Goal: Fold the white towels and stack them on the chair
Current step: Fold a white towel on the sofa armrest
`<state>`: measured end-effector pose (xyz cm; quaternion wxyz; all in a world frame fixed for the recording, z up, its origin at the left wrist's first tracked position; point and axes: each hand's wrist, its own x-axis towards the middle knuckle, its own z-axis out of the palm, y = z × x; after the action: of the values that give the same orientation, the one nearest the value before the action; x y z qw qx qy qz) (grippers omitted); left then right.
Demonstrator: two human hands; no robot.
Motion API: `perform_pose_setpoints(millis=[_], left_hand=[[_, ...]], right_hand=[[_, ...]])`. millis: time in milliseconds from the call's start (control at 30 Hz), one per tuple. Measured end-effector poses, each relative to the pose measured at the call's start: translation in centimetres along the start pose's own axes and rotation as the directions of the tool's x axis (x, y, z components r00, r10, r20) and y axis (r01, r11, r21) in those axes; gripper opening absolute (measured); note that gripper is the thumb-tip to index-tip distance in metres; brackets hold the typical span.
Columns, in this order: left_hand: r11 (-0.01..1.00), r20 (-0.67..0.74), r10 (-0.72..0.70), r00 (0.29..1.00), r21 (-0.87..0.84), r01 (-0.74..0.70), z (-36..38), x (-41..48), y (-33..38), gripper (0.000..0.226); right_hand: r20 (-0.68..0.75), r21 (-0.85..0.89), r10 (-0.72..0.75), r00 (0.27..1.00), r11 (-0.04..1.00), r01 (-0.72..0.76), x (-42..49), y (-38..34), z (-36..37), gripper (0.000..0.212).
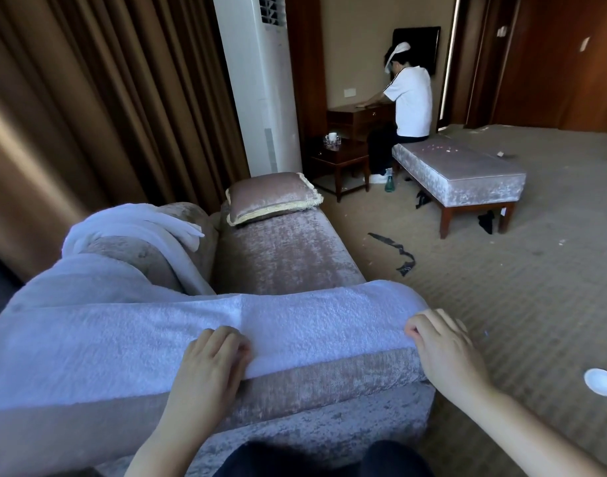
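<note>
One white towel (140, 335), spread flat across the near end of the chair (285, 249). My left hand (212, 352) and right hand (443, 346), fingers curled, pinch its near edge. Step: first fold, I judge; next, carry that edge evenly across.

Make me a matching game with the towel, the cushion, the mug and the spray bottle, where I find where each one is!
Things
1. towel
2. cushion
3. mug
4. spray bottle

Places
A. on the small dark table
B. on the carpet beside the bench
C. spread over the near end of the chair, its edge held by the left hand and the right hand
D. at the far end of the chair seat

Pairs: 1-C, 2-D, 3-A, 4-B
</note>
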<state>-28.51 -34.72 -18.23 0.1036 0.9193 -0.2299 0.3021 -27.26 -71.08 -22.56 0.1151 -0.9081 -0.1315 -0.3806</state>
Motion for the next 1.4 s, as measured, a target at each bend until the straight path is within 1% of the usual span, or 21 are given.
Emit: perform_pose_setpoints(millis=[67,133,200,300,400,533,633,700,767,800,900,967,1000,1033,1067,1100,1200,1233,1300,1333,1400], left_hand=[[0.998,-0.029,-0.066,0.997,0.020,0.066,-0.7,0.0,-1.2,0.020],[0.984,-0.076,-0.161,0.984,0.064,0.166,-1.5,-0.5,-3.0,0.022],[0.964,-0.116,-0.222,0.968,0.124,0.235,-2.2,-1.3,-4.6,0.025],[0.944,-0.135,-0.236,0.962,0.205,0.260,-2.7,-1.8,-5.9,0.030],[0.936,-0.092,-0.212,0.973,0.269,0.229,-2.8,-2.3,-6.2,0.032],[0.941,-0.013,-0.213,0.977,0.268,0.208,-3.7,-1.6,-6.7,0.032],[0.933,-0.008,-0.168,0.986,0.321,0.162,-4.1,3.3,-7.0,0.030],[0.920,0.000,-0.116,0.993,0.377,0.107,-2.8,7.6,-6.7,0.022],[0.917,0.051,-0.050,0.997,0.399,0.026,-0.4,12.3,-6.3,0.011],[0.914,0.096,-0.037,0.995,0.406,-0.005,1.2,14.4,-6.2,0.012],[0.868,0.230,0.028,0.973,0.477,-0.137,5.6,18.7,-6.9,0.032],[0.853,0.358,0.070,0.931,0.463,-0.242,8.3,19.5,-7.6,0.037],[0.860,0.453,0.064,0.889,0.426,-0.279,9.6,19.3,-8.1,0.036],[0.880,0.538,0.036,0.842,0.383,-0.282,10.5,18.9,-8.6,0.029],[0.905,0.574,-0.002,0.819,0.349,-0.242,11.3,18.6,-9.2,0.019],[0.926,0.597,-0.036,0.801,0.321,-0.198,12.1,18.5,-9.8,0.014],[0.973,0.675,-0.067,0.735,0.207,-0.102,13.6,17.9,-10.2,0.019],[0.975,0.694,-0.069,0.717,0.198,-0.098,13.6,17.7,-9.8,0.021],[0.975,0.707,-0.053,0.706,0.188,-0.115,13.5,17.6,-9.2,0.027],[0.972,0.728,-0.061,0.683,0.197,-0.124,13.4,17.5,-9.0,0.030],[0.972,0.792,-0.134,0.595,0.222,-0.077,13.4,17.3,-8.9,0.034]], right_hand=[[0.010,0.058,0.034,0.999,0.998,-0.035,0.3,0.0,0.0,0.021],[0.009,0.099,0.050,0.999,0.994,-0.051,0.8,-0.1,-0.2,0.025],[0.000,0.097,0.022,1.000,0.995,-0.022,1.0,-0.2,-0.2,0.028],[-0.001,0.077,-0.056,0.998,0.995,0.056,1.1,-1.0,0.3,0.040],[-0.003,0.075,-0.057,0.998,0.996,0.057,1.8,-1.6,0.8,0.044],[-0.069,0.096,-0.040,0.997,0.994,0.046,3.6,-1.5,0.9,0.040],[-0.126,0.081,-0.066,0.990,0.994,0.077,7.9,-1.9,1.6,0.032],[-0.147,0.086,-0.068,0.987,0.993,0.082,11.4,-2.9,3.1,0.030],[-0.148,0.081,-0.055,0.987,0.994,0.067,14.8,-3.8,5.1,0.030],[-0.143,0.070,-0.049,0.989,0.996,0.059,16.2,-4.2,6.3,0.029],[-0.106,0.044,-0.010,0.994,0.999,0.014,19.0,-4.7,9.4,0.029],[-0.063,0.037,0.014,0.998,0.999,-0.012,19.2,-4.5,11.1,0.027],[-0.043,0.044,0.017,0.999,0.999,-0.016,19.0,-4.3,11.7,0.026],[-0.038,0.058,0.021,0.999,0.998,-0.019,18.7,-4.0,12.2,0.025],[-0.052,0.072,0.028,0.998,0.997,-0.024,18.7,-3.7,12.4,0.025],[-0.066,0.088,0.034,0.997,0.996,-0.028,19.0,-3.3,12.5,0.024],[-0.058,0.123,0.021,0.998,0.992,-0.014,19.1,-3.1,12.7,0.023],[-0.052,0.135,0.019,0.998,0.991,-0.012,19.0,-3.1,12.8,0.023],[-0.047,0.145,0.008,0.999,0.989,-0.001,18.9,-3.3,12.9,0.023],[-0.049,0.146,0.004,0.999,0.989,0.004,18.9,-3.4,12.9,0.023],[-0.055,0.144,0.001,0.998,0.989,0.007,18.8,-3.4,12.9,0.023]])
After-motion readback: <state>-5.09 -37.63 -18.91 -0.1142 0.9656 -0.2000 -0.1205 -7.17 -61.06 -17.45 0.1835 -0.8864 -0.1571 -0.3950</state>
